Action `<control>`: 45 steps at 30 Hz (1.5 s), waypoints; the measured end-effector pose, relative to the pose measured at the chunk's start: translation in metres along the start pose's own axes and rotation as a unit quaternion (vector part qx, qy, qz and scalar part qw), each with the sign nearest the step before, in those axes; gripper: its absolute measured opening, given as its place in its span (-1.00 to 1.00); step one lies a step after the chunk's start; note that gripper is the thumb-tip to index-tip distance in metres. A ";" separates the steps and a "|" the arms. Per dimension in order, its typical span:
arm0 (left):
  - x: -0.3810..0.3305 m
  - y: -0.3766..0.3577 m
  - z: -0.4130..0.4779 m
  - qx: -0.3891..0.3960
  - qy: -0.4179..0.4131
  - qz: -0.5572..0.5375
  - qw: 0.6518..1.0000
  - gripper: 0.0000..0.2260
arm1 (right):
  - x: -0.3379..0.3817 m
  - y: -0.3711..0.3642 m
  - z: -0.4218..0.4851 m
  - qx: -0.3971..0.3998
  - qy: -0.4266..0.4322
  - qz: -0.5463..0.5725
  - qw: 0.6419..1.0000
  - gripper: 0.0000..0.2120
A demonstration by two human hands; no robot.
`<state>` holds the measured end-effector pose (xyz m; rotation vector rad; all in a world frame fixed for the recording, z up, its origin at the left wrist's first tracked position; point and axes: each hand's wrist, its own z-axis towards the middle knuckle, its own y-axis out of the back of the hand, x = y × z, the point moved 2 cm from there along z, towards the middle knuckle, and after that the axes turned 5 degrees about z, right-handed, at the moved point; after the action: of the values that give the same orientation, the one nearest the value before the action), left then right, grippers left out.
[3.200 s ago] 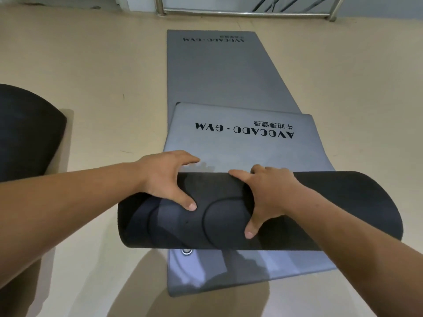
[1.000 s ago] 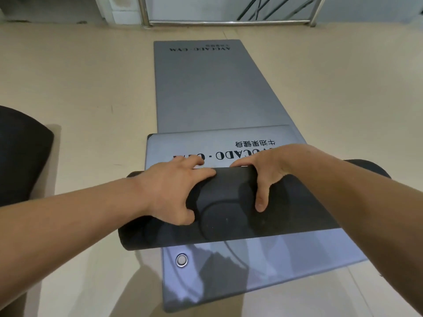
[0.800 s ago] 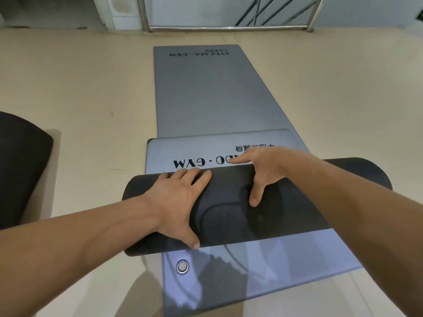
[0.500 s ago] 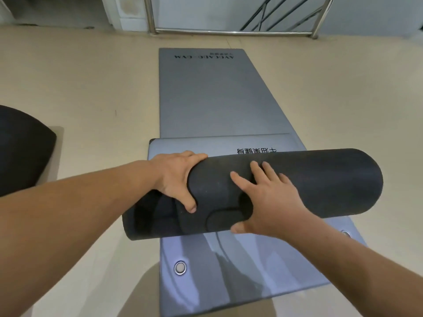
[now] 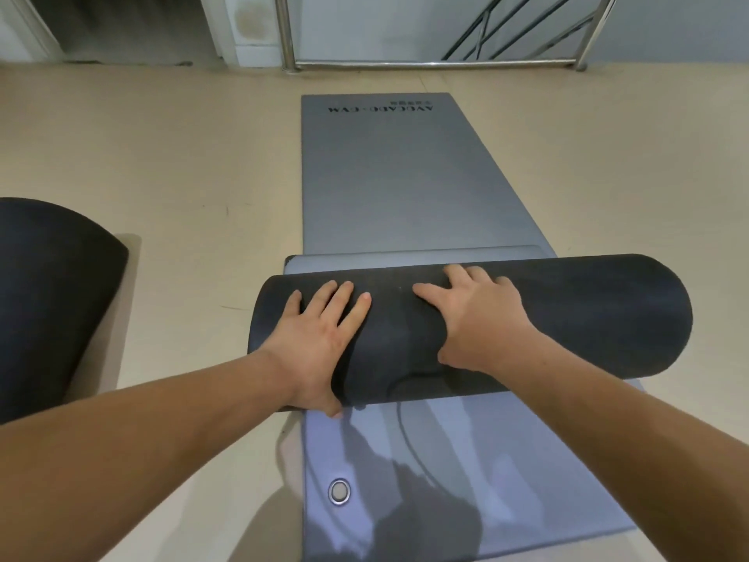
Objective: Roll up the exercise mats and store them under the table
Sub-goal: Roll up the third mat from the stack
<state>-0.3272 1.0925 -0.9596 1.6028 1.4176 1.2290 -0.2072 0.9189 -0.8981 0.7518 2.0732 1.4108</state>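
A dark rolled exercise mat [image 5: 587,314] lies crosswise on a flat grey mat [image 5: 389,184] spread on the floor. Only a thin strip of the rolled mat's grey loose end [image 5: 405,259] shows beyond the roll. My left hand [image 5: 324,338] lies flat on the roll's left part, fingers straight and pointing away, thumb at the near edge. My right hand [image 5: 474,318] presses on the roll's middle with fingers spread over its top. The flat mat has printed lettering at its far end and a metal eyelet [image 5: 339,491] near me.
Another dark rolled mat [image 5: 52,302] sits on the beige floor at the left edge. A metal railing [image 5: 437,66] and a wall close off the far side. Bare floor lies to both sides of the flat mat.
The roll has turned away from me and swallowed the printed loose end, leaving a thin strip. Both hands went from gripping the roll's far edge to lying flat on top.
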 end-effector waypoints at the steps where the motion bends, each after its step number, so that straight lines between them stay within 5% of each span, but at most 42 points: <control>1: 0.001 -0.002 0.006 -0.003 0.009 0.001 1.000 0.43 | 0.007 -0.010 -0.003 0.003 0.002 -0.010 1.000 0.17; 5: 0.007 -0.006 0.025 0.010 0.021 -0.012 1.000 0.43 | 0.012 -0.055 -0.003 0.010 -0.019 -0.077 0.997 0.52; 17: 0.007 0.011 0.023 0.025 -0.007 -0.061 0.998 0.28 | -0.023 -0.047 0.014 -0.049 0.083 -0.075 0.992 0.31; 23: -0.038 0.023 -0.008 0.055 0.011 -0.159 0.986 0.01 | -0.066 -0.052 -0.034 -0.044 0.076 -0.004 0.996 0.16; 27: -0.031 0.041 -0.008 0.095 0.035 -0.268 0.958 -0.06 | -0.060 -0.073 -0.077 -0.160 -0.022 0.267 0.950 -0.31; 29: -0.034 0.044 -0.013 0.137 0.046 -0.366 0.919 -0.15 | -0.036 -0.069 -0.080 -0.152 -0.082 0.377 0.910 -0.33; 33: -0.059 0.019 -0.038 0.240 0.055 -0.549 0.798 -0.37 | -0.010 -0.050 -0.060 -0.117 -0.092 0.275 0.950 -0.16; 39: -0.053 -0.007 -0.037 0.173 0.040 -0.565 0.806 -0.10 | -0.005 -0.053 -0.050 -0.073 -0.071 0.207 0.973 -0.24; 42: -0.043 -0.017 -0.033 0.185 0.022 -0.568 0.802 -0.05 | -0.020 -0.067 -0.067 -0.185 -0.095 0.252 0.945 -0.36; 45: -0.033 -0.020 -0.031 0.198 0.013 -0.569 0.798 -0.04 | -0.034 -0.092 -0.092 -0.147 -0.172 0.381 0.896 -0.34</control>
<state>-0.3620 1.0612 -0.9751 0.6069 2.2203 0.2203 -0.2607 0.8074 -0.9512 1.6485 1.2779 1.7548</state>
